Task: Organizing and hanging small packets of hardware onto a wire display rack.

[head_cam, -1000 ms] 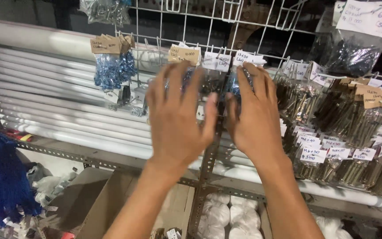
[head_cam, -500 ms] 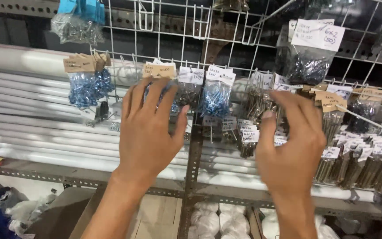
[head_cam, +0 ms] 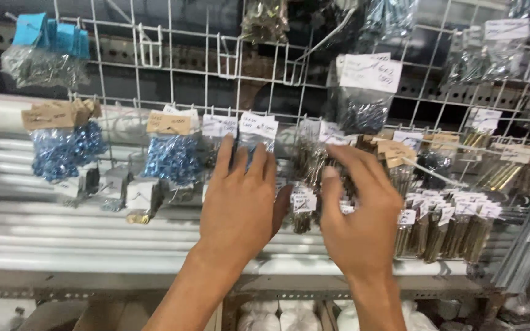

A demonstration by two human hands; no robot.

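Both the left hand (head_cam: 240,196) and right hand (head_cam: 360,211), fingers spread, holding nothing, could knock clear hanging screw packets (head_cam: 305,165) off the white wire grid (head_cam: 173,67).

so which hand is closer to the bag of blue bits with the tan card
Left. The left hand has its fingertips just right of the blue bag with the tan card, though contact is unclear. The right hand is farther right, among the hanging packets.

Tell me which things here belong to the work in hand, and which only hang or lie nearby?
In hand:
left hand
right hand
small hanging bags that both hands reach into

Nearby only:
blue bags
wire grid
white tubes
brass screw packs
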